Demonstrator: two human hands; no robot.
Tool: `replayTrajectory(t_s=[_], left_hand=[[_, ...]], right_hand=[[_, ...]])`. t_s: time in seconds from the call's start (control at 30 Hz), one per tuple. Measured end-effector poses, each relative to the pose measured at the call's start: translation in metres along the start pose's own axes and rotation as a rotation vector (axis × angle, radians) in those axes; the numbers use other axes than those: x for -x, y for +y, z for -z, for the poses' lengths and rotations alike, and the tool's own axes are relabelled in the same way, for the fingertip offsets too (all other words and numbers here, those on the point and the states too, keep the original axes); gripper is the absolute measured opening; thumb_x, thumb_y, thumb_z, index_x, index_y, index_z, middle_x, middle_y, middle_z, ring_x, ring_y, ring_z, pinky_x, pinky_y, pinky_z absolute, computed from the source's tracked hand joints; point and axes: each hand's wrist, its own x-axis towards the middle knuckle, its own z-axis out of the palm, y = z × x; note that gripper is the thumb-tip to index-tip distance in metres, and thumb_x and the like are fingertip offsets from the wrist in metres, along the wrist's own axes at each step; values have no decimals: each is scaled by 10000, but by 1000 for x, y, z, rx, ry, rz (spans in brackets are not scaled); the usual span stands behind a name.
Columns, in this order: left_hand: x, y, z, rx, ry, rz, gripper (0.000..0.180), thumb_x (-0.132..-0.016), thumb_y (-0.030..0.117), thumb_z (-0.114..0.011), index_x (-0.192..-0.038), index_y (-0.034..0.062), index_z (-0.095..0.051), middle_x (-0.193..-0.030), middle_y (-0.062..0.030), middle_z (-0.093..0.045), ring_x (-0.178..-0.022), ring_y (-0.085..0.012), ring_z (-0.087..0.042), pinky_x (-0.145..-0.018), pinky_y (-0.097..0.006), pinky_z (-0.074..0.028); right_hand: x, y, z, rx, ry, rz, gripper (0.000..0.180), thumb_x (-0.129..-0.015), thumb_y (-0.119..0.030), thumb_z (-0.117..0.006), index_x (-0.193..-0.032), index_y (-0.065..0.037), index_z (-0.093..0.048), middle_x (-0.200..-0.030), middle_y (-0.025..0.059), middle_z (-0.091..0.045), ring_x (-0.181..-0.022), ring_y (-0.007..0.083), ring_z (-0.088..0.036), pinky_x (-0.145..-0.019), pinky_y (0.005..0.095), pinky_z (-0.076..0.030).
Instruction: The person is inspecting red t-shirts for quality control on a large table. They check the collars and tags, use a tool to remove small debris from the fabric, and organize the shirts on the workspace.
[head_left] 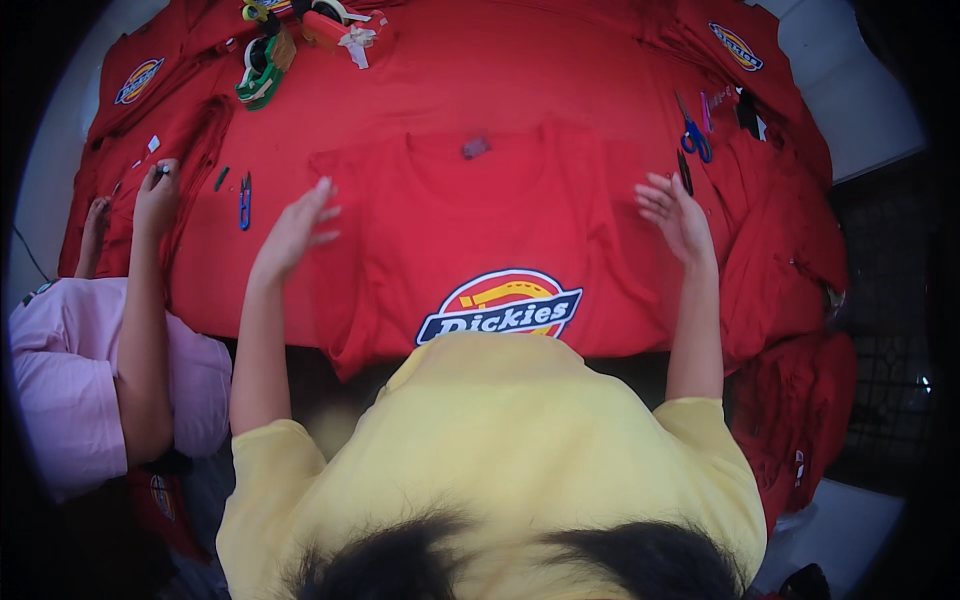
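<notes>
A red T-shirt (480, 220) lies face up in front of me, its neckline away from me and a printed logo patch (505, 308) on its chest. The shirt's lower part is hidden by my body in a yellow top. At the shirt's left side, my left hand (298, 228) is held with its fingers apart and nothing in it. My right hand (677, 215) hovers at the right side, by the sleeve (625, 190), also open. The sleeve edges look blurred.
Blue thread snips (245, 203) lie left; blue-handled scissors (697, 142) and a dark slim tool (685, 172) lie right. Tape dispensers (262, 75) stand far left. Red garments (790, 230) are piled to the right. A co-worker in pink (75, 370) works at the left.
</notes>
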Motion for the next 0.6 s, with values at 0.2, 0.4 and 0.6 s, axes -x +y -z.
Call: replayTrajectory(t_s=[0.2,0.4,0.6], left_hand=[[100,-35,71,-1101,-263,161,526,-751,485,-743,-801,-33,-666,-652,-123,-647,-623,-240,-648,-636,-369,-501],[150,-130,38,-826,-49,264,676,-738,335,-785,-1233,-40,-519,-1174,-225,-617,-1120,-344,-590,-950,-400,-452],[167,-115,40,-531,-124,185,288,-832,131,-686,-1047,-52,-629,-866,-106,-696,-752,-158,-658,-714,-296,-520]], right_hand=[[117,50,71,903,250,-30,378,-777,-250,-761,-973,23,-589,-890,54,-602,-859,160,-549,-800,295,-450],[152,80,76,1280,272,-180,427,-680,-241,-823,-928,17,-590,-878,110,-559,-823,220,-542,-769,360,-444],[157,70,90,1279,64,-247,279,-738,-144,-772,-868,-26,-555,-775,35,-533,-743,170,-546,-693,320,-450]])
